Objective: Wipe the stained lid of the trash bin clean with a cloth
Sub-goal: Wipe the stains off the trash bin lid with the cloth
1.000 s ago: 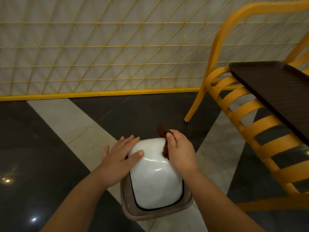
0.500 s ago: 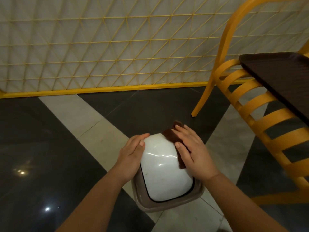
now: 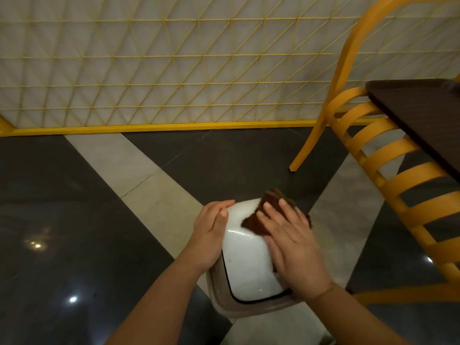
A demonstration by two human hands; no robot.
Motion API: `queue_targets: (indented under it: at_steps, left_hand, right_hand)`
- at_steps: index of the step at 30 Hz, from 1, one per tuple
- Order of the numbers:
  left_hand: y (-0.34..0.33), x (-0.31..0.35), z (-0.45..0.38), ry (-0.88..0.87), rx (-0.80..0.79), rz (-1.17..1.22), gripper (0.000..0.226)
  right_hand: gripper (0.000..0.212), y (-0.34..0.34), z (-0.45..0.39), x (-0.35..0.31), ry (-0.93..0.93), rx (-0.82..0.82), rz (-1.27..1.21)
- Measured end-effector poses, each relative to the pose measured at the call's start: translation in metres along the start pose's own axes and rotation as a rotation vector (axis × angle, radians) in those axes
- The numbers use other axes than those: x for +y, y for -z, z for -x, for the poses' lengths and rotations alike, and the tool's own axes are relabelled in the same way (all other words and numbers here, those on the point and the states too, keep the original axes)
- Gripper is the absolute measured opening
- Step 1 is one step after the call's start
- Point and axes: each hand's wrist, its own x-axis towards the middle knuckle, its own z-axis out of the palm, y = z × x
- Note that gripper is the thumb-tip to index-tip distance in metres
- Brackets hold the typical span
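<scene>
A small trash bin stands on the floor below me, its glossy white lid (image 3: pixel 245 265) set in a grey-brown rim (image 3: pixel 239 311). My left hand (image 3: pixel 211 235) grips the lid's left edge, thumb on top. A dark brown cloth (image 3: pixel 258 217) lies on the lid's far right part. My right hand (image 3: pixel 291 242) presses flat on the cloth with fingers spread, and covers most of it. The lid's near half shows bare, with a few tiny specks.
A yellow slatted chair (image 3: pixel 388 155) stands close on the right with a dark brown tray (image 3: pixel 423 115) on its seat. A yellow lattice fence (image 3: pixel 159 70) runs along the back. Dark and pale glossy floor tiles (image 3: pixel 74 220) surround the bin.
My right hand has gone from bunching the cloth at the lid's far edge to lying flat on it, spread over the lid's right side. My left hand slid to the lid's left edge.
</scene>
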Motion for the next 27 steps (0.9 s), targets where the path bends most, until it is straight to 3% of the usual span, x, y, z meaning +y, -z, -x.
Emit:
queue_targets:
  at_steps: [4,6,7,9,11,13,17,23,27]
  left_hand:
    - [-0.004,-0.002,0.0,-0.069,0.079,-0.016,0.028]
    - [-0.007,-0.001,0.0,-0.092,0.086,-0.038,0.029]
    - [-0.007,-0.002,0.0,-0.103,0.092,-0.054,0.029]
    - [-0.008,-0.003,0.0,-0.078,0.079,-0.058,0.029]
    - [-0.011,-0.003,0.003,-0.032,0.088,-0.024,0.03]
    - [-0.013,-0.003,0.009,-0.017,0.142,-0.006,0.029]
    - [-0.013,-0.003,0.018,-0.009,0.226,0.028,0.028]
    - [0.002,-0.006,0.004,0.035,0.342,0.011,0.032]
    - [0.009,-0.006,-0.014,0.034,0.311,-0.016,0.037]
  right_hand:
    - [0.058,-0.01,0.017,-0.009,0.57,-0.192,0.18]
    - [0.062,0.002,0.008,0.005,0.626,-0.227,0.184]
    - [0.054,0.005,0.003,0.01,0.538,-0.196,0.137]
    - [0.041,0.008,-0.004,0.014,0.127,-0.055,-0.038]
    - [0.04,0.005,-0.006,0.006,-0.388,0.063,-0.296]
    - [0.047,-0.005,0.002,-0.008,-0.64,0.108,-0.415]
    - [0.045,-0.013,-0.002,-0.012,-0.584,0.148,-0.456]
    - [0.038,-0.025,-0.068,0.011,-0.359,0.039,-0.531]
    - [0.044,-0.032,-0.083,0.022,-0.251,0.024,-0.459]
